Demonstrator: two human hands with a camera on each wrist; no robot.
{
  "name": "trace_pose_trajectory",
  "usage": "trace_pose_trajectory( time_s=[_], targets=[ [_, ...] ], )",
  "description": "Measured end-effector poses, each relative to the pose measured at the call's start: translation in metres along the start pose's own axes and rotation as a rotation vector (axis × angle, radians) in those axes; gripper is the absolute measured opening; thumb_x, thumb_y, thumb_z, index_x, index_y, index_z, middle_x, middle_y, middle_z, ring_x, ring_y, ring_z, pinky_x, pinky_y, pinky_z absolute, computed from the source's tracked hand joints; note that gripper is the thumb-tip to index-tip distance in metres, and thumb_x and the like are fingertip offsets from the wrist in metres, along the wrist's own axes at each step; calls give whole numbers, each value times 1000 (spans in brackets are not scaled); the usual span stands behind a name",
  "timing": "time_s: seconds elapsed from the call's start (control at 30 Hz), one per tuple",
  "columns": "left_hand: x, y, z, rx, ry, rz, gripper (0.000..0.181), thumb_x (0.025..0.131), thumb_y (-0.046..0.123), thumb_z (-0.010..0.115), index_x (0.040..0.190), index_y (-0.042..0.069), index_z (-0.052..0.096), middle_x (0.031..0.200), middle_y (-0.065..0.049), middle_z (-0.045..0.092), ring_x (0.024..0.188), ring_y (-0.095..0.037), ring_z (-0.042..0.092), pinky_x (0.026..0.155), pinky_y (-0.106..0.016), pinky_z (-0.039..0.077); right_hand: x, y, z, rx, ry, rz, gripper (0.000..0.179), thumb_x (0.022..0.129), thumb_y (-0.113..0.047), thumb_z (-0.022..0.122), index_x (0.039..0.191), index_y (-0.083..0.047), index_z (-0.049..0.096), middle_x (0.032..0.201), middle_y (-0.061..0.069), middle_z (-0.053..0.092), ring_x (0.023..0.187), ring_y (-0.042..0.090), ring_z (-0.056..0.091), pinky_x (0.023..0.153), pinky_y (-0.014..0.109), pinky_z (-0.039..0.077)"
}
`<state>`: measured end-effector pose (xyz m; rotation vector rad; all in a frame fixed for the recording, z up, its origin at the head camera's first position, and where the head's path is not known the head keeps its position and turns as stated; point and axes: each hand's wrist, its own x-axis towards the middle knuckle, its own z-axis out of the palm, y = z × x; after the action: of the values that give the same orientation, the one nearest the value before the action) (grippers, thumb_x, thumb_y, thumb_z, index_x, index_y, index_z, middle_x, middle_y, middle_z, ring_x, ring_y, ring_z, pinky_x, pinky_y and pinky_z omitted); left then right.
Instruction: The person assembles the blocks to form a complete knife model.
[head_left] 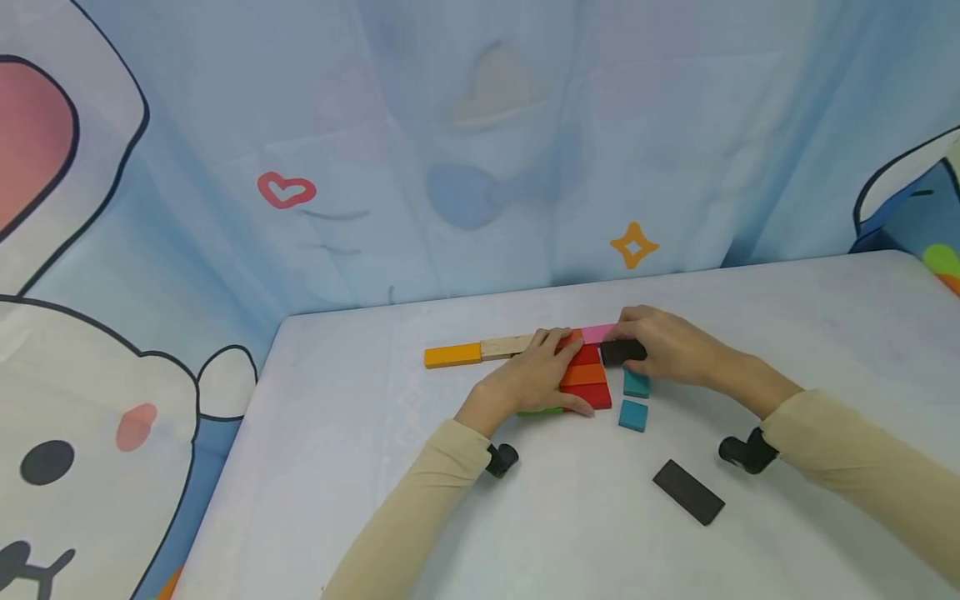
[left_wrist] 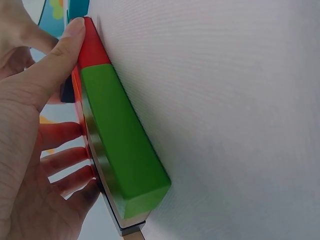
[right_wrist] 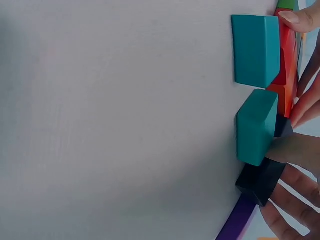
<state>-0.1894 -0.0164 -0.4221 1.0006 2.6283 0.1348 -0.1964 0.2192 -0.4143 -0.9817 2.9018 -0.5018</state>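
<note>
My left hand [head_left: 536, 371] spreads over several joined wooden blocks, fingers reaching their far side, thumb on the end of a red block [head_left: 590, 396]. Beside this red block lies a green block [left_wrist: 122, 135], mostly hidden under the hand in the head view. An orange block [head_left: 583, 375] and another red one continue the stack of rows. My right hand [head_left: 671, 346] pinches a black block [head_left: 622, 353] at the right end of these rows, thumb on the near side. Two teal blocks [head_left: 636, 385] sit just in front of it. A purple block [right_wrist: 236, 220] shows past the black one.
Along the back edge of the rows run a yellow-orange block [head_left: 452, 356], a plain wood block [head_left: 502, 347] and a pink block [head_left: 597, 334]. A loose dark flat block [head_left: 688, 492] lies nearer on the white table [head_left: 337, 500]. A printed curtain [head_left: 480, 250] hangs behind.
</note>
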Motion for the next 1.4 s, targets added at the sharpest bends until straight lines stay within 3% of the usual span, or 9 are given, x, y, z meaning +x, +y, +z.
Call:
trace_pose_trajectory(
  time_s=[0.47, 1.1, 1.4],
  targets=[
    [-2, 1, -2, -8, -12, -6, 103, 93, 67, 66, 168, 12, 22, 172, -10, 19, 153, -25, 23, 118, -29, 39, -6, -3, 2, 16, -62, 22, 42, 78, -7, 93, 115, 1, 77, 108, 14, 66, 97, 31, 64, 86, 52, 62],
    [0, 0, 0, -13, -5, 6, 103, 93, 67, 67, 168, 11, 23, 172, -9, 19, 152, -24, 23, 118, -27, 39, 0, -4, 2, 15, -15, 27, 40, 80, -4, 90, 115, 5, 75, 105, 14, 65, 96, 31, 62, 87, 52, 61],
    [0, 0, 0, -5, 0, -2, 103, 92, 67, 67, 167, 11, 24, 172, -9, 19, 153, -23, 23, 118, -26, 38, -2, -3, 5, -21, 14, -8, 40, 79, -5, 91, 115, 3, 75, 107, 15, 65, 96, 31, 63, 86, 51, 62]
  ],
)
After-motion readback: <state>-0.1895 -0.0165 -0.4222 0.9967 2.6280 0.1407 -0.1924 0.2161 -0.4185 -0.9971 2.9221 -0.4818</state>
